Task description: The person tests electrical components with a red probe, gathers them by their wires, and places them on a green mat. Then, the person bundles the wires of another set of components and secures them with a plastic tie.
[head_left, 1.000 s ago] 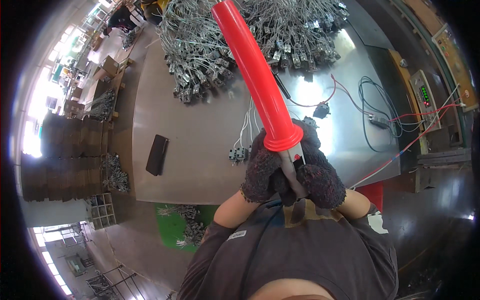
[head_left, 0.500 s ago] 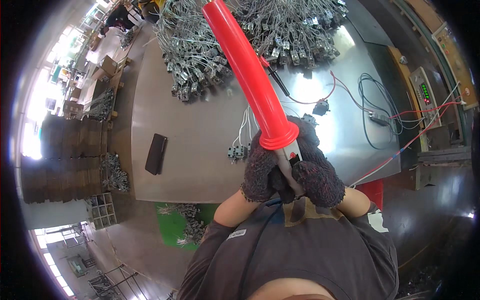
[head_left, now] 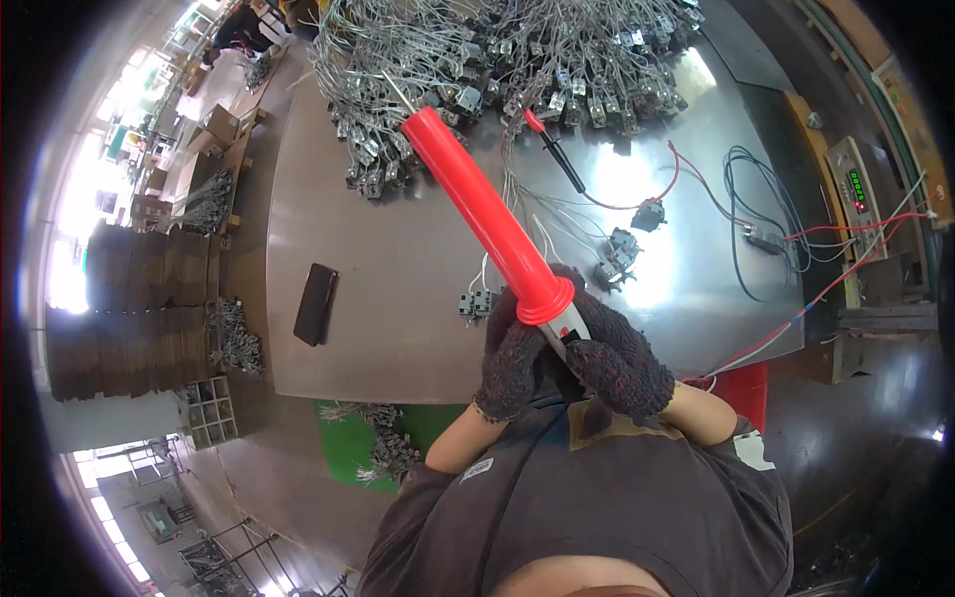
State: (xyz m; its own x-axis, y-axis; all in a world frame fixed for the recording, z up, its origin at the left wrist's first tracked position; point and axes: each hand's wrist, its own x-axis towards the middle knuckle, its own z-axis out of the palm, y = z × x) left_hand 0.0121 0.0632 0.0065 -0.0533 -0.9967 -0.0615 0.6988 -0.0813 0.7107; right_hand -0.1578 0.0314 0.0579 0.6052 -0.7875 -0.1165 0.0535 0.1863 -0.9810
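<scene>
Between both hands is a long red test probe with a flared collar, a grey handle and a thin metal tip. Its tip points to the upper left, in front of the piled wired parts. My right hand, in a dark knitted glove, is closed round the handle, with the thumb by a small switch. My left hand, gloved alike, is closed on the handle's other side; its fingers are partly hidden. Small grey wired connectors lie left of the collar, and a further cluster of connectors lies to the right.
Many wired metal parts are heaped across the far metal table. A dark phone-like slab lies at left. On the right are a black-and-red probe, a coiled cable and a meter with green digits. Stacked cardboard stands left.
The red probe has tilted down and away, so its metal tip now shows. Both hands stay closed on the handle and have shifted slightly. The cluster right of them is more exposed.
</scene>
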